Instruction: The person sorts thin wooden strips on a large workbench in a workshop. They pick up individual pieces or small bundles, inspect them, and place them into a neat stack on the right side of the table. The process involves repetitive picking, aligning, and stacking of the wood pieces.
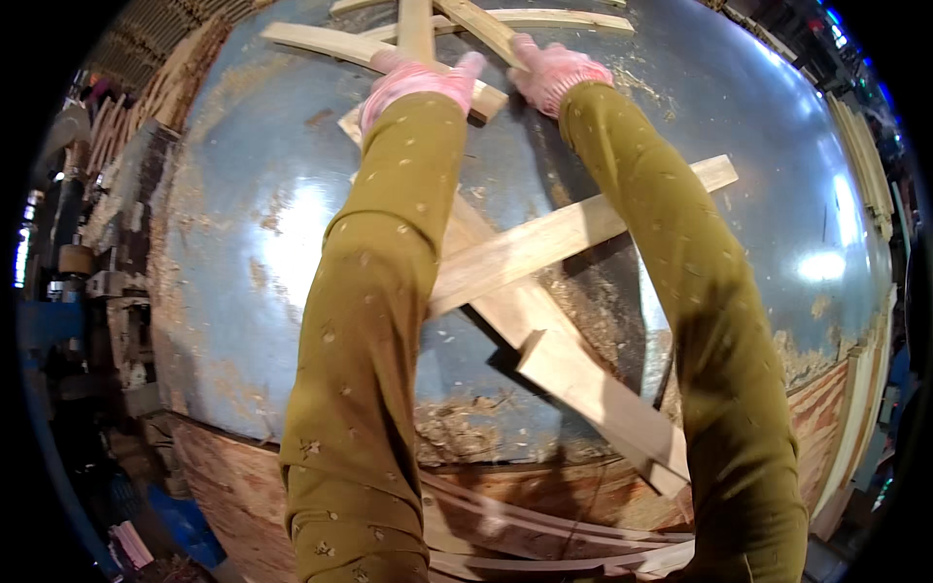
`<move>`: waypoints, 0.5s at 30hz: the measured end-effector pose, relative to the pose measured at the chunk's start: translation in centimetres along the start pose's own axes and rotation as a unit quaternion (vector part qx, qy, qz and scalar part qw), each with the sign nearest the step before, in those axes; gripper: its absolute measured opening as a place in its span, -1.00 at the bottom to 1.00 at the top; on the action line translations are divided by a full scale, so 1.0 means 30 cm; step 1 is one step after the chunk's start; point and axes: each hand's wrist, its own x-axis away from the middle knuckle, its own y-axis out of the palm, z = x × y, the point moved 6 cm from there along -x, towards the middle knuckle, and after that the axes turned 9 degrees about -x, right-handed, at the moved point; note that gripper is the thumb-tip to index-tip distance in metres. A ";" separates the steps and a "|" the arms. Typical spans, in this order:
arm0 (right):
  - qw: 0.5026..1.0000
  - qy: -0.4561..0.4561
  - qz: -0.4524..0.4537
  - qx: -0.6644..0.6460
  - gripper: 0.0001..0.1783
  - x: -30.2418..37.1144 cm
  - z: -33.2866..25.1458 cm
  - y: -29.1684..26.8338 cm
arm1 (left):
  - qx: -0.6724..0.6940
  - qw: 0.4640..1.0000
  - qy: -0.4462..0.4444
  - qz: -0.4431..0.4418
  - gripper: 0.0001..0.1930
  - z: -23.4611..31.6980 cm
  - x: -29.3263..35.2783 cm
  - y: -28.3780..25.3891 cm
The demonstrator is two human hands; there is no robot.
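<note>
Both hands wear pink-and-white gloves and reach to the far part of a metal-topped table (238, 165). My left hand (416, 84) is closed around a wooden strip (415, 29) pointing away from me; its fingertips are partly hidden. Another pale strip (321, 39) crosses under that hand, its cut end showing right of the wrist. My right hand (556, 76) grips the near end of a slanting wooden strip (481, 27), with a finger along it. Below my forearms, a board (544, 243) lies across a longer diagonal piece (520, 306), beside a shorter block (593, 389).
A curved strip (564, 19) lies at the far edge. Sawdust and shavings (466, 428) cover parts of the metal top. Long strips (860, 165) line the right side, and curved pieces (544, 530) sit below the near edge. Machinery (73, 257) stands at left.
</note>
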 end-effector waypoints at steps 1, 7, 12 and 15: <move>0.999 0.012 -0.037 0.014 -0.34 0.033 -0.025 -0.020 | -0.030 0.999 0.019 0.031 0.01 0.048 0.029 0.010; 0.994 -0.053 -0.097 0.021 -0.36 0.327 0.102 -0.274 | 0.098 0.982 -0.133 -0.088 0.05 0.082 0.085 0.076; 0.967 -0.020 -0.251 0.043 -0.35 0.779 0.302 -0.509 | -0.028 0.980 -0.030 -0.195 -0.28 0.020 0.199 0.053; 0.948 -0.061 -0.284 0.131 -0.33 1.131 0.460 -0.664 | 0.060 0.942 0.065 -0.325 -0.55 -0.095 0.395 -0.062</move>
